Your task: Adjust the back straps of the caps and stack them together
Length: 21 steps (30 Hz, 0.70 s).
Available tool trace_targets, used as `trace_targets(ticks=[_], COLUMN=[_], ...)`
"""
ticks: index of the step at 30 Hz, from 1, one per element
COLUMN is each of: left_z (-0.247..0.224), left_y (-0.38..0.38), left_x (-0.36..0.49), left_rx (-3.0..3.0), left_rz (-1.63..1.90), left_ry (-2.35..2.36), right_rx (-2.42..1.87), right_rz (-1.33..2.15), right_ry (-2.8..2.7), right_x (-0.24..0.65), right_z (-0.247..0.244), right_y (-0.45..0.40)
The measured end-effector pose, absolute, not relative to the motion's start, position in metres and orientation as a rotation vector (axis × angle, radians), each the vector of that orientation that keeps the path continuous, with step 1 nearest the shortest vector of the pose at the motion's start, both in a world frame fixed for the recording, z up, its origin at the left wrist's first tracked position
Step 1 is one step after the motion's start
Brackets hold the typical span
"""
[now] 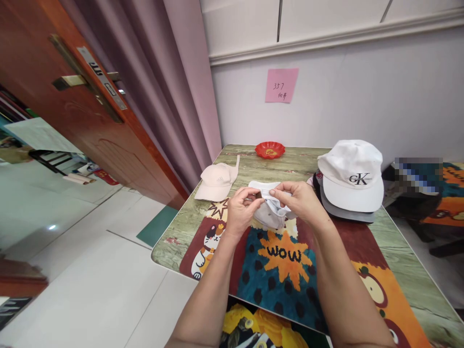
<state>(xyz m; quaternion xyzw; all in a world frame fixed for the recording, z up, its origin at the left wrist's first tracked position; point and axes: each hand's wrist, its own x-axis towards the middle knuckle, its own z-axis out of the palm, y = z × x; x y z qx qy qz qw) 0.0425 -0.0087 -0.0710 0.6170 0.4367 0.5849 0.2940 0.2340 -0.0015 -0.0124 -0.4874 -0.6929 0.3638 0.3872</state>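
Cap [270, 216], one, in two hands [240, 210] [301, 202]

The pink note [282, 86] reads "357" above smaller handwritten characters. "WOW" stands on the orange burst [286, 263] of the mat [250, 270]. The topmost white cap [350, 166] bears "GK" or "CK".

Homelike room, wooden door [96, 128], mauve curtain [159, 87]
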Motion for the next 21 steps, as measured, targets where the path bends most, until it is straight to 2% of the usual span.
trace_targets(ticks=[21], left_z=[-0.0681], left_y=[-0.0118], left_x=[0.0459], left_rx=[1.649], left_rz=[1.553], left_ry=[1.218], right_rx=[-1.264], right_rz=[0.979], right_ry=[-1.813], right_x=[0.2347], right_z=[-0.0109], right_y=[-0.0019])
